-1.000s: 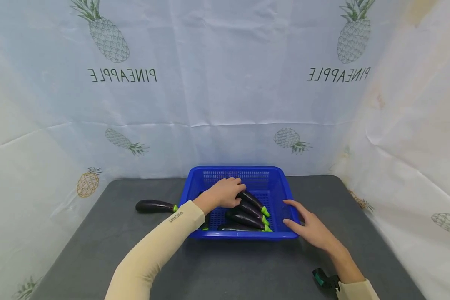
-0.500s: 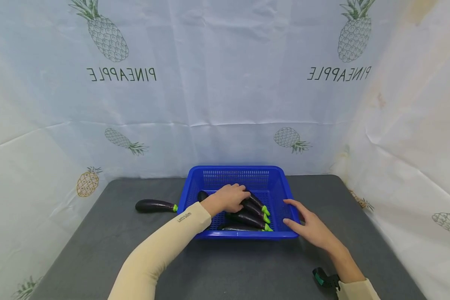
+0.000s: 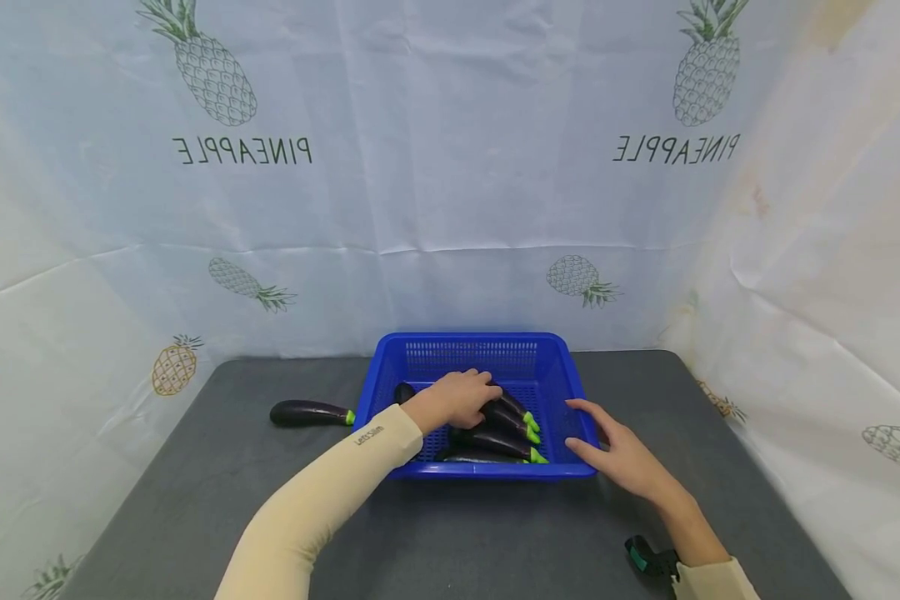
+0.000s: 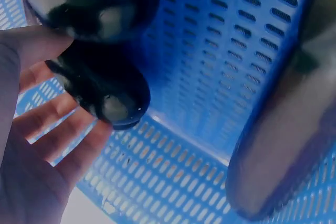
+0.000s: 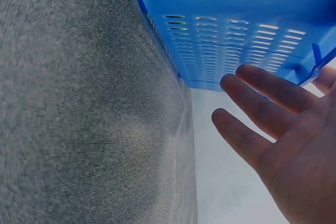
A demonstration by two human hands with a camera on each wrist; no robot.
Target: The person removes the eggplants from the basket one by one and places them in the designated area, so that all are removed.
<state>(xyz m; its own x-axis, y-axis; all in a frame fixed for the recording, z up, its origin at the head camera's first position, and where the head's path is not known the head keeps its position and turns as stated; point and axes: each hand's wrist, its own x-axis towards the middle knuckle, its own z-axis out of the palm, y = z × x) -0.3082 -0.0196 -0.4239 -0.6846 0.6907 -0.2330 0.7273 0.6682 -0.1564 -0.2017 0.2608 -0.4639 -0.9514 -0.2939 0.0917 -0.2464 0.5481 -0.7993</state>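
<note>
Since a second ago, your left hand (image 3: pixel 457 398) has drawn nearer inside the blue basket (image 3: pixel 474 344), curled over an eggplant (image 3: pixel 508 406) on the pile there. Your right hand (image 3: pixel 621 454), fingers relaxed, rests against the basket's right wall. One eggplant (image 3: pixel 309 412) lies left on the counter (image 3: pixel 195 500).

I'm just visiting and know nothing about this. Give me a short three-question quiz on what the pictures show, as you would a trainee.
1. True or false: the left hand rests on the eggplants inside the blue basket.
2. Where does the lone eggplant lie? A) in the basket B) on the grey table, left of the basket C) in the right hand
3. What does the right hand touch?

Key: 1 true. 2 B. 3 The basket's right rim, fingers straight.
</note>
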